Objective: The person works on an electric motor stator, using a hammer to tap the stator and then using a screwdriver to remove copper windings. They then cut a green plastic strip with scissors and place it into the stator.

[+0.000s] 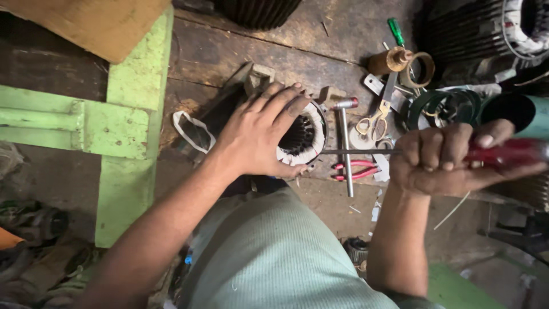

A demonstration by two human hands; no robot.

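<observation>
**Two hands on a motor stator at a cluttered workbench**

The left hand [260, 134] lies spread over a round motor stator [303, 137], fingers wide across its top and thumb curled under its near edge, gripping it in place. The stator sits on its side on the dark wooden bench [229, 51], its open bore facing right, with a ring of white insulation around the slotted core.

The right hand [443, 160] is closed in a fist around the red handle of a screwdriver [509, 151]. The thin metal shaft runs level to the left, and its tip meets the stator at the near rim of the bore, just beside the left thumb.

Between the two hands, on the bench, lie a pair of red-handled pliers [354, 170] just below the shaft, and a long steel rod with a red end [345, 149] that crosses under it. Scissors with pale handles [374, 121] lie a little further back. Behind them stand a brown spool [389, 60], a green-handled screwdriver [396, 31] and some dark green rings [443, 106]. A teal tube [523, 114] lies just behind the right hand.

A loop of white tape [191, 131] lies left of the stator, near the left wrist. A pale green painted frame [128, 114] stands on the left. The person's grey-green shirt [269, 257] fills the bottom of the view.
</observation>
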